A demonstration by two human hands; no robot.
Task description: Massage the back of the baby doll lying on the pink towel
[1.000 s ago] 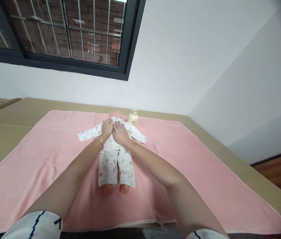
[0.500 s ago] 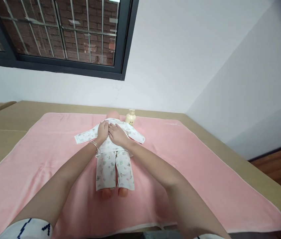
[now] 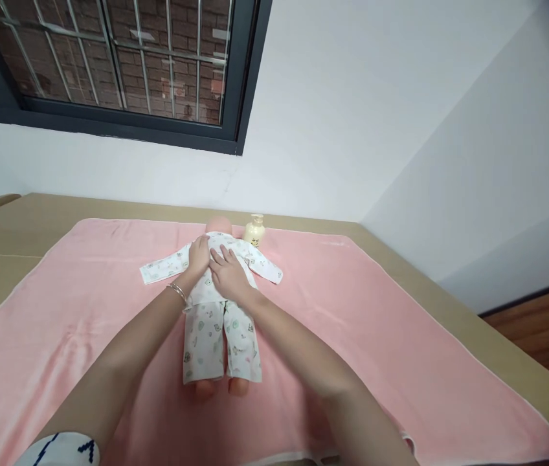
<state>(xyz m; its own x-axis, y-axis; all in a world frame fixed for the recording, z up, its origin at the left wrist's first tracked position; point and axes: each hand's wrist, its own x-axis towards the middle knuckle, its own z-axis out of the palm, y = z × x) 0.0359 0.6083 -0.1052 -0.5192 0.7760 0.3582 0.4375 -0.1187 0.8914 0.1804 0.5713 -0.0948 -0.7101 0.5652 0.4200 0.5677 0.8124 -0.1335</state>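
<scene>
A baby doll [image 3: 219, 224] lies stretched out on a pink blanket [image 3: 352, 336], its head away from me and no face showing. It wears a white patterned top [image 3: 262, 262] and matching pants [image 3: 202, 343], with its sleeves spread to both sides and its feet bare. My left hand [image 3: 199, 254] rests along the left side of the upper torso, fingers extended and close together. Flat on the middle of the torso lies my right hand [image 3: 228, 272], its fingers slightly spread. Neither hand grasps anything.
A cream pump bottle [image 3: 254, 232] stands right of the doll's head. The blanket covers a wooden surface [image 3: 85, 206] that runs up to a white wall [image 3: 327, 129]. A dark-framed window [image 3: 133, 126] with bars is above at the left.
My right hand has slid slightly down the torso, and its fingers have spread more. A small gap has opened between the hands. The view has shifted a little.
</scene>
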